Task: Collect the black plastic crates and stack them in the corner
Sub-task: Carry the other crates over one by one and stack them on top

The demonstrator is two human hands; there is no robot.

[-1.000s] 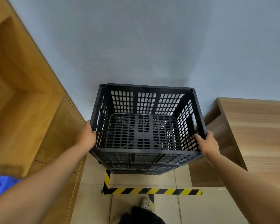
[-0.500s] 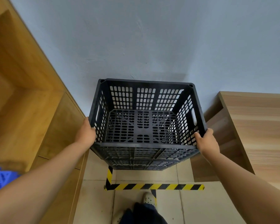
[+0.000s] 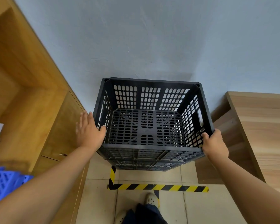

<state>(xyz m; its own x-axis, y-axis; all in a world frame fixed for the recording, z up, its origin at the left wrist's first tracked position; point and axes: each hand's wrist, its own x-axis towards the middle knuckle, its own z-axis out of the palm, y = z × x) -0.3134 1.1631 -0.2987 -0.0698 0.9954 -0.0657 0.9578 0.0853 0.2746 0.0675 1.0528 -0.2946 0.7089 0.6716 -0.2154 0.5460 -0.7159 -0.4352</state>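
Wall corner: black crate [image 3: 149,126]; right hand [image 3: 215,145] grips rim; left hand [image 3: 89,130] flat, maybe touching.

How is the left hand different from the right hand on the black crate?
The left hand is open with straight fingers beside the black crate, only its thumb at the rim; the right hand curls around the rim, gripping it. Both sit at the crate's near corners.
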